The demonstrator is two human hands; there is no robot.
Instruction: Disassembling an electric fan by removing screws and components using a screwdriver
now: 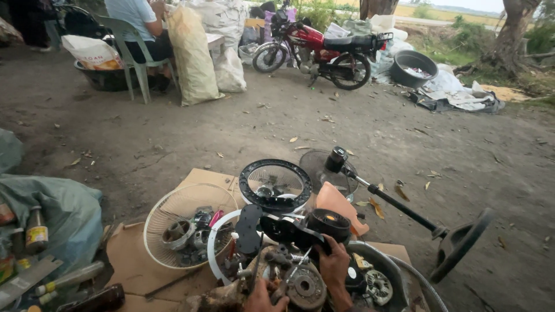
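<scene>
1. The fan motor assembly (300, 277) — a greasy cluster of metal parts — is seen at the bottom centre, on cardboard (133, 254) spread over the dirt, just in front of a black fan guard ring (275, 185).
2. A white wire fan grille (185, 225), filled with small parts, is laid just left of it; a black fan stand (404, 211) is stretched out to the right.
3. The right hand (335, 268) is curled around the assembly's dark upper housing.
4. The left hand (263, 297) is pressed to its lower edge — the grip is partly cropped, apparently closed.
</scene>
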